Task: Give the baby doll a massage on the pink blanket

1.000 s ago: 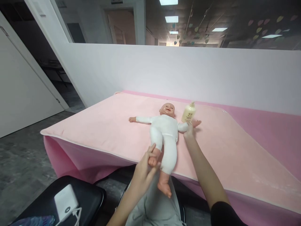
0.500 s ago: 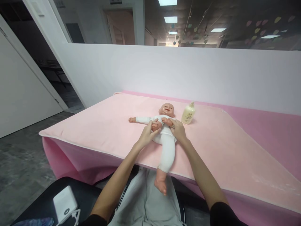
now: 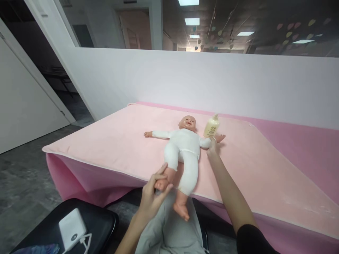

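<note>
A baby doll (image 3: 185, 141) with a white cloth body lies on its back on the pink padded mat (image 3: 113, 144), its head away from me. My left hand (image 3: 153, 194) is closed around the doll's foot on the left side, near the mat's front edge. The doll's other leg hangs over that edge. My right hand (image 3: 213, 148) grips the doll's arm on the right side by the wrist, so its small hand points outward. Just behind my right hand stands a pale yellow pump bottle (image 3: 211, 127). The doll's other arm lies stretched out to the left.
A white wall (image 3: 169, 81) with a window above it rises behind the mat. At the lower left, a white power bank (image 3: 72, 227) with a cable lies on a black chair (image 3: 103, 220). A white door (image 3: 23, 98) stands at the far left.
My left hand has drawn the doll's foot down from its chest towards me, straightening the leg. My right hand has moved the doll's arm outward to the right, beside the bottle.
</note>
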The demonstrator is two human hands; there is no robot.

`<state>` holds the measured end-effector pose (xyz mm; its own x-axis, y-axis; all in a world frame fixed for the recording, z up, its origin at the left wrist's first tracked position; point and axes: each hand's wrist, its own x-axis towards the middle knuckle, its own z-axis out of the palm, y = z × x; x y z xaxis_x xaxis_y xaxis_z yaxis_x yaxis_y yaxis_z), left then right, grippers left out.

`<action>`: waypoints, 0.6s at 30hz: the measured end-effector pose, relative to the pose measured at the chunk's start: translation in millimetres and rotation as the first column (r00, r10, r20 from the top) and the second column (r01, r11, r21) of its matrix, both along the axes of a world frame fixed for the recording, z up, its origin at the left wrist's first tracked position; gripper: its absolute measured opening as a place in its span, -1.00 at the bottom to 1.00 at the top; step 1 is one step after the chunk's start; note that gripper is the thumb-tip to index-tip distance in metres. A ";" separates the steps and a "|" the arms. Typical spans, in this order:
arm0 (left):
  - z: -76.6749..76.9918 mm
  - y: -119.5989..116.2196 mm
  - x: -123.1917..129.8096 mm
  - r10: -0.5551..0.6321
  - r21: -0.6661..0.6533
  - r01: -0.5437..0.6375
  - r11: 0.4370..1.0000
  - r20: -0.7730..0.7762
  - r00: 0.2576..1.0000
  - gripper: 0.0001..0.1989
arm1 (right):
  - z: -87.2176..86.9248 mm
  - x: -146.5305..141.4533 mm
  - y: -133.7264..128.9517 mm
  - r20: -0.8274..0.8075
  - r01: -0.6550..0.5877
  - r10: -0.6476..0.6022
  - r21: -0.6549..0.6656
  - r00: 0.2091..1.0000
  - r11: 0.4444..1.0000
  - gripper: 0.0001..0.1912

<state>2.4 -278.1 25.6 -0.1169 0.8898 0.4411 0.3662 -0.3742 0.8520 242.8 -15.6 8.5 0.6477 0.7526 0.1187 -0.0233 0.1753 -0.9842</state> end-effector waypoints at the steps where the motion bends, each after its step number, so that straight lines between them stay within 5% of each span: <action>1: 9.4 9.0 -3.4 -0.006 0.020 0.006 1.000 -0.005 1.000 -0.78 | 4.1 -3.4 -3.9 -0.050 0.022 -0.023 -0.038 0.998 0.999 -0.29; 3: 31.5 36.1 -8.7 -0.040 0.039 0.042 0.998 -0.044 0.998 -0.75 | 13.6 -12.9 -13.8 -0.021 0.019 -0.020 -0.031 1.000 0.999 -0.35; 5: 47.4 69.7 -8.7 -0.071 0.051 0.075 0.996 -0.088 0.994 -0.73 | 20.9 -23.3 -24.1 0.208 -0.076 0.061 0.065 0.976 0.995 -0.46; 8: 50.8 113.4 2.2 -0.176 -0.011 0.176 0.984 -0.161 0.971 -0.70 | 24.4 -34.3 -35.3 0.648 -0.400 0.251 0.090 0.719 0.912 -0.58; 10: 47.0 126.9 10.8 -0.246 -0.038 0.244 0.969 -0.214 0.945 -0.63 | 24.0 -36.8 -38.6 0.795 -0.534 0.302 0.032 0.526 0.845 -0.57; 11: 46.0 127.5 13.7 -0.259 -0.046 0.255 0.966 -0.236 0.937 -0.62 | 23.7 -36.7 -39.0 0.812 -0.553 0.309 0.020 0.495 0.833 -0.57; 14: 47.2 104.8 13.6 -0.209 -0.042 0.204 0.978 -0.244 0.947 -0.69 | 23.0 -32.7 -34.6 0.674 -0.473 0.306 0.074 0.672 0.878 -0.59; 18: 31.2 38.8 3.8 -0.009 -0.033 0.004 0.999 -0.142 0.990 -0.73 | 14.4 -19.0 -13.9 0.148 -0.178 0.172 0.032 0.974 0.983 -0.38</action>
<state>6.2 -239.3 56.8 -0.0494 0.9043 0.4240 0.4819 -0.3502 0.8032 223.8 -29.5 22.9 0.4801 0.8445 0.2373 0.0842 0.2249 -0.9707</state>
